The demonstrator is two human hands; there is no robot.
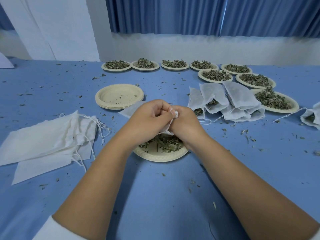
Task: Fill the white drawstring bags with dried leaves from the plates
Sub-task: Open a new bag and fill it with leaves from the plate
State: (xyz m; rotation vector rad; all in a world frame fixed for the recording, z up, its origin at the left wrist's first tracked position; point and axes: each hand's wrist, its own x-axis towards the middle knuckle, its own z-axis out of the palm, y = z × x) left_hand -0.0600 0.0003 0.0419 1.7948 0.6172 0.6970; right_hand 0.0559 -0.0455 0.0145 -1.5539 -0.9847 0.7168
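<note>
View: head camera, looking down along both bare forearms.
Landmark: near plate (155,156) – pale, ribbed rim, set on the blue table (155,201), directly under the wrists.
Dried leaves (166,144): loose layer on the near plate, partly hidden by the wrists.
Left hand (149,116): above the far edge of the near plate; fingers curled inward, pinching white cloth.
Right hand (185,122): just right of the left hand and touching it; fingers curled, tips pinching the same cloth.
Drawstring bag (131,110): held between both hands above the near plate – flat part showing beyond the left hand, a fold hanging toward the leaves. Mouth open or closed: cannot tell.
Empty bags (48,135): flat pile left of the near plate, strings trailing toward it.
Stack of empty plates (103,103): beyond the near plate, slightly left.
Filled bags (233,99): beyond and right of the near plate, leaning on one another.
Full plates (174,68): row well beyond the near plate, curving nearer on the right.
Leaf crumbs: scattered over the table all round the near plate.
</note>
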